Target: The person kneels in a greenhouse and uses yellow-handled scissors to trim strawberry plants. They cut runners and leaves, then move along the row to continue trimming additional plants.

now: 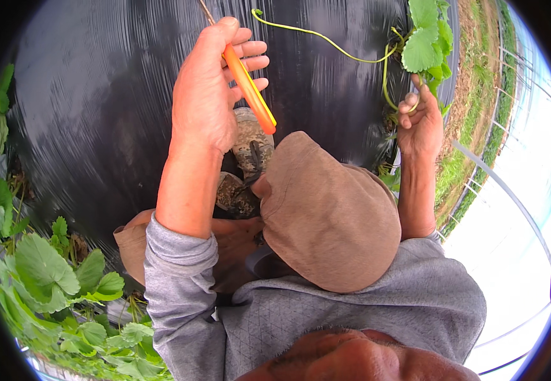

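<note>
My left hand (209,89) holds a tool by its orange and yellow handle (249,89), which lies across the palm. A thin brownish metal shaft (207,11) runs from it past the top edge, so the tool's far end is out of view. The fingers curl only loosely. At the right, my right hand (420,124) has its fingers closed around a curved green runner (386,82) just below a strawberry plant (423,47). Another long, thin runner (326,39) stretches leftward from that plant over black plastic film (326,82).
More strawberry plants (44,270) crowd the lower left, with smaller leaves along the far left edge. My knee in brown trousers (332,216) and patterned boots (250,143) are on the film between my arms. Grass (459,159) and a pale curved pipe (507,190) lie at the right.
</note>
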A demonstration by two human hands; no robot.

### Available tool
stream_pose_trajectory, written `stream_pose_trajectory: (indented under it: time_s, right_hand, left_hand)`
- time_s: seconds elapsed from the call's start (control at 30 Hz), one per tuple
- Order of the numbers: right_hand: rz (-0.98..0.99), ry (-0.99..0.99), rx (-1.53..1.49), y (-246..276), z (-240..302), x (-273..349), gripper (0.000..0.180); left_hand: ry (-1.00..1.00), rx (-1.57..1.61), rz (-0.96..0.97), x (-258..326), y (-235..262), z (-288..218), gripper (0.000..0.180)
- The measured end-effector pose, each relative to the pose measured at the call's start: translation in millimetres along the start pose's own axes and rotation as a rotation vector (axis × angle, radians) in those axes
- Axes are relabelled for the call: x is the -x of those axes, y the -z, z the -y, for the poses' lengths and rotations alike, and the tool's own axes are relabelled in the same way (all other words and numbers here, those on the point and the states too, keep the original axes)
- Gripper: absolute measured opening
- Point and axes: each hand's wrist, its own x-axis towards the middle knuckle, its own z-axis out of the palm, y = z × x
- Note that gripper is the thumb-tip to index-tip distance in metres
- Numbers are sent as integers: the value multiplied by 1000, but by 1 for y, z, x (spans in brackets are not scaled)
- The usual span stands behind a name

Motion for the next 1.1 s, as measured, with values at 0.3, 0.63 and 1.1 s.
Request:
stream_pose_trajectory:
  time_s: [0.3, 0.63, 1.1]
  right_hand:
    - [240, -224, 278, -28, -20, 23, 37]
    - [1056, -360, 567, -98, 9, 22, 42]
    - [735, -89, -46, -119, -38, 32, 63]
  left_hand:
    - [-11, 22, -15, -1, 1, -4, 71]
    - [10, -63, -32, -3, 0, -11, 61]
    - [-302, -505, 163, 12, -24, 23, 58]
